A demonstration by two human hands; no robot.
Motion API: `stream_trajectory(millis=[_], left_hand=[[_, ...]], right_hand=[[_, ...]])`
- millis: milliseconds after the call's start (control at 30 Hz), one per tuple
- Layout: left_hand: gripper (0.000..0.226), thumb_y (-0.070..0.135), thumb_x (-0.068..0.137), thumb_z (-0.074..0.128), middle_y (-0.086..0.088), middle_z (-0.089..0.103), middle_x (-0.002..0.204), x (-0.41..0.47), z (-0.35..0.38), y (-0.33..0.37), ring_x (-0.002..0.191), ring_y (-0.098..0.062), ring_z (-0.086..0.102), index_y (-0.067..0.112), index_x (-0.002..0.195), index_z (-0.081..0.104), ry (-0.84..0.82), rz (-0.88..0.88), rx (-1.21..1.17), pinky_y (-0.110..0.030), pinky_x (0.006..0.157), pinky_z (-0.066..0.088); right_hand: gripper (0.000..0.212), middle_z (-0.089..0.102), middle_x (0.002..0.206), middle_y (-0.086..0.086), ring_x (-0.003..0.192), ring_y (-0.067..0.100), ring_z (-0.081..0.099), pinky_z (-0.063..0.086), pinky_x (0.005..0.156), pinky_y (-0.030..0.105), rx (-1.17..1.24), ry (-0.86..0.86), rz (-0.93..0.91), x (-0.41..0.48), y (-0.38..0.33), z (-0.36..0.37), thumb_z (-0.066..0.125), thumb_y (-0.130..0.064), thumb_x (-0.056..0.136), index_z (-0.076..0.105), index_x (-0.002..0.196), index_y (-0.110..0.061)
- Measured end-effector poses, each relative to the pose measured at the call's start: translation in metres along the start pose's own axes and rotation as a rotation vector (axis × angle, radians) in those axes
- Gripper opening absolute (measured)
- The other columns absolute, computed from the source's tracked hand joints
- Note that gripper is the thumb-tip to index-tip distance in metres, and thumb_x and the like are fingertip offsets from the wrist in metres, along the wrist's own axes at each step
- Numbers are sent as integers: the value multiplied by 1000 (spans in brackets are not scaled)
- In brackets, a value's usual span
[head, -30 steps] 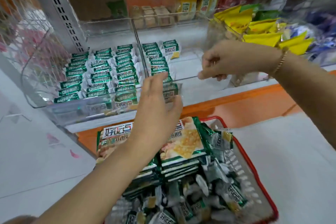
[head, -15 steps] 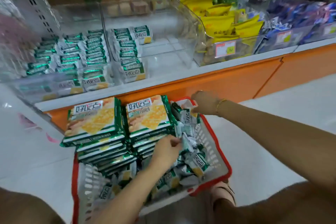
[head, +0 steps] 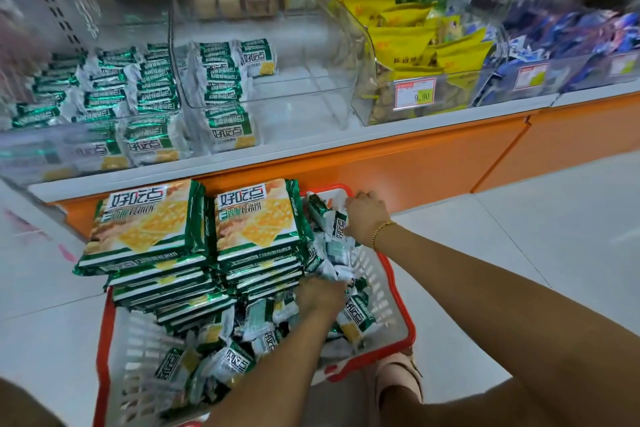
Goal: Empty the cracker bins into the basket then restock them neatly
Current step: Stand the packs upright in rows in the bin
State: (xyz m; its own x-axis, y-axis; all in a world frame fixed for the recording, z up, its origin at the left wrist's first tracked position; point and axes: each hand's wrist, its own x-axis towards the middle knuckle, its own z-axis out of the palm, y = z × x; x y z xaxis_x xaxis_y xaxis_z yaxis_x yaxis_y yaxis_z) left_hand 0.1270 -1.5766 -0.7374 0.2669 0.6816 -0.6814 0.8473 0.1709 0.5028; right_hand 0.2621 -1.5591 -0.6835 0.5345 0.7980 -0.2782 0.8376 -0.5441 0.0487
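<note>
A red-rimmed white basket (head: pixel 401 298) stands on the floor below the shelf. It holds two stacks of large green cracker packs (head: pixel 256 218) and a heap of small cracker packets (head: pixel 221 367). My left hand (head: pixel 320 295) digs into the heap at the basket's middle, fingers curled among the packets. Over by the far right rim, my right hand (head: pixel 367 217) curls over small packets. On the shelf, the left clear bin (head: pixel 69 146) is filled with rows of small packets. The middle clear bin (head: pixel 304 55) has one row (head: pixel 225 87) along its left side.
A bin of yellow snack bags (head: pixel 429 48) and a bin of blue packets (head: pixel 561 38) stand to the right on the shelf. The orange shelf base (head: pixel 415 166) runs behind the basket. A sandalled foot (head: pixel 398 378) is beside the basket on the white tiled floor.
Both hands came down from the shelf bins into the basket, and the view tilted down with them. Over the last half second they settled onto the small packets.
</note>
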Motion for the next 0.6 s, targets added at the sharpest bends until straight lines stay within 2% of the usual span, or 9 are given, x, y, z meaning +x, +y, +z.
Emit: stream_trajectory(millis=[67,100,133,167,267,367,433,500,600], left_hand=[[28,32,90,60,-9,66,94,0,-5,0,82,-20,63,4,90,61,-18,-7,-115,-22,67,51],[28,29,89,62,-5,60,71,-1,-8,-2,60,-16,57,9,71,53,-12,-27,-178,-20,50,44],[36,25,89,63,-3,49,59,-2,-14,-7,48,-14,45,12,62,43,-7,-55,-227,-20,42,33],[40,21,88,63,-3,40,55,-2,-19,-12,45,-15,38,12,60,36,-12,-75,-257,-20,42,26],[30,20,83,66,-8,48,59,-3,-35,-28,49,-20,44,8,66,44,-28,-61,-288,-22,48,33],[15,14,84,67,-7,61,79,-14,-52,-36,64,-22,62,3,89,59,-126,-57,-492,-28,59,53],[27,8,87,65,-2,56,98,-30,-66,-34,78,-22,68,0,111,56,-229,-49,-680,-30,71,59],[36,6,87,64,-3,51,112,-47,-80,-30,85,-24,70,-2,121,51,-321,8,-806,-29,73,59],[30,5,87,64,-6,56,110,-70,-106,-15,89,-25,71,-3,114,54,-348,123,-907,-30,76,59]], right_hand=[[34,52,118,9,115,26,44,44,92,36,16,-62,13,-2,5,-3,67,-33,87,57,109,-10],[30,53,106,8,106,24,48,47,88,34,40,-102,7,-3,8,-5,68,-36,85,57,93,-9],[33,51,92,5,94,21,50,49,81,31,73,-141,-5,-4,10,-8,70,-37,85,51,78,-11],[38,48,81,2,85,19,50,49,72,28,100,-174,-17,-6,12,-13,71,-37,84,45,70,-12],[38,44,73,-1,80,17,49,38,52,20,157,-226,-32,-10,17,-31,74,-34,81,44,78,-12],[37,44,71,-3,78,18,49,35,50,20,175,-261,-65,-12,23,-59,75,-35,80,47,73,-12],[37,50,70,0,69,17,49,35,50,21,158,-265,-88,-11,26,-76,73,-40,81,55,74,-9],[38,55,75,2,65,15,47,34,51,21,109,-183,-95,-14,26,-93,70,-43,82,58,79,-8],[38,62,80,6,71,19,49,33,48,22,202,41,-109,-18,27,-118,70,-41,83,63,88,-4]])
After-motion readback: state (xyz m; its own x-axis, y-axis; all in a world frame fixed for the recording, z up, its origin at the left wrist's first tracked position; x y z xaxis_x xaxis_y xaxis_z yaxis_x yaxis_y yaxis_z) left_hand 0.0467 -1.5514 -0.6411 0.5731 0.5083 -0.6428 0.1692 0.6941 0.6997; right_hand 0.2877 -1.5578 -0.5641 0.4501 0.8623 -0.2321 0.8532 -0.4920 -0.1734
